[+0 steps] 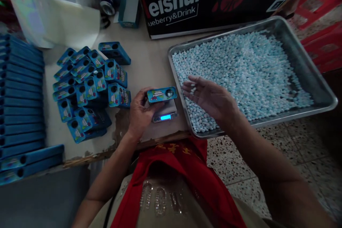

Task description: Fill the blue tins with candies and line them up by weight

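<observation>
Head view has me looking down at a worn tabletop point(149, 67), where my left hand point(140, 112) curls around a small blue tin point(161, 94), thumb and fingers closed on its left end. I hold the tin level on top of a little pocket scale point(165, 113), whose display glows blue at the front; a round hole shows near the tin's right end. My right hand point(210, 98) hovers palm up just right of the tin, over the near left corner of a metal tray point(307, 67). Its fingers are loosely spread and half open, and a few pale candies point(192, 88) rest on them near the tips. Inside the tray lies a wide bed of light blue and white candy pieces point(245, 67), spread almost to its walls. Left of the scale I see a heap of the same blue tins point(89, 85), tumbled at all angles, and further left a stack of flat blue cartons point(20, 96). Behind the tray stands a black cardboard box point(187, 3) with white lettering. A red cloth point(184, 171) covers my lap below the table edge.
</observation>
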Demonstrator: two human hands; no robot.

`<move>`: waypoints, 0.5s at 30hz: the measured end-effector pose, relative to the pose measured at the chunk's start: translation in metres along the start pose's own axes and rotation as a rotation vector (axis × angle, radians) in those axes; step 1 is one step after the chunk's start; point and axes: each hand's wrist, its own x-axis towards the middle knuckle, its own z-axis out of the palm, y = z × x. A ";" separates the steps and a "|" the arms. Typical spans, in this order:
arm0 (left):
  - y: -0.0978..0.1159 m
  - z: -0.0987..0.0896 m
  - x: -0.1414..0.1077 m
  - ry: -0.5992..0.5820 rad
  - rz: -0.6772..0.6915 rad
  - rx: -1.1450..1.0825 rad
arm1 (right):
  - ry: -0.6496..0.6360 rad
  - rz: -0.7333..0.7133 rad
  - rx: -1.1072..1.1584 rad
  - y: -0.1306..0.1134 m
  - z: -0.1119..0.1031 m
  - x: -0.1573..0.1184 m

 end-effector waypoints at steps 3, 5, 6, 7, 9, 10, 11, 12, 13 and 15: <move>-0.015 0.004 -0.015 -0.023 -0.132 -0.214 | 0.131 -0.188 -0.399 -0.015 -0.015 -0.016; -0.018 0.006 -0.020 -0.033 -0.164 -0.274 | 0.180 -0.297 -0.603 -0.019 -0.023 -0.023; -0.017 0.006 -0.021 -0.032 -0.157 -0.286 | 0.192 -0.326 -0.652 -0.020 -0.026 -0.025; -0.015 0.005 -0.021 -0.027 -0.138 -0.292 | 0.205 -0.341 -0.684 -0.018 -0.029 -0.027; -0.009 0.000 -0.022 -0.022 -0.074 -0.285 | 0.250 -0.358 -0.810 -0.012 -0.035 -0.028; -0.005 -0.005 -0.022 -0.019 -0.037 -0.267 | 0.272 -0.374 -0.926 -0.008 -0.038 -0.029; -0.001 -0.011 -0.023 -0.013 -0.005 -0.237 | 0.279 -0.394 -1.067 -0.004 -0.041 -0.030; 0.003 -0.018 -0.025 -0.002 0.019 -0.195 | 0.266 -0.414 -1.214 0.000 -0.044 -0.031; 0.007 -0.025 -0.027 0.016 0.034 -0.145 | 0.232 -0.430 -1.347 0.004 -0.046 -0.033; 0.013 -0.039 -0.032 0.068 0.051 -0.051 | 0.136 -0.434 -1.536 0.010 -0.049 -0.036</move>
